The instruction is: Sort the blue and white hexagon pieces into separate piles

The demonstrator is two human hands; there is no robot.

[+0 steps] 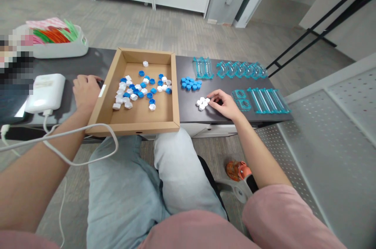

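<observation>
A shallow cardboard tray [175, 88] on the dark table holds several loose blue and white hexagon pieces [138, 91]. Right of it lie a cluster of blue hexagons [190, 83] and a smaller cluster of white hexagons [202, 102]. My right hand [225, 103] rests on the table beside the white cluster, its fingertips touching those pieces, fingers curled. My left hand [85, 91] lies at the tray's left wall, fingers curled against the table, with nothing visible in it.
Clear teal plastic track pieces [241, 69] and tubes [266, 100] lie on the table's right part. A white power bank [45, 93] with a cable sits at left, behind it a white bin [60, 47] of coloured items. My knees are under the table edge.
</observation>
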